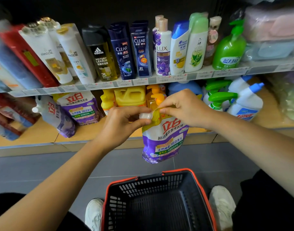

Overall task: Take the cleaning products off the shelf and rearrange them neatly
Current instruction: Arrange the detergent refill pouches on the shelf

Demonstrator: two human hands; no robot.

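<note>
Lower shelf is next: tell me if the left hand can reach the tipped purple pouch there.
Not yet, probably: the left hand pinches the held pouch's cap. Nothing stands before the tipped pouch.

Both bare forearms reach forward and converge in front of the body, wrists raised. The left hand [121, 125] curls thumb and fingers round a pouch [164, 140] at its white cap. The right hand [184, 107] pinches the pouch's top edge, seemingly between thumb and forefinger, knuckles up.
</note>
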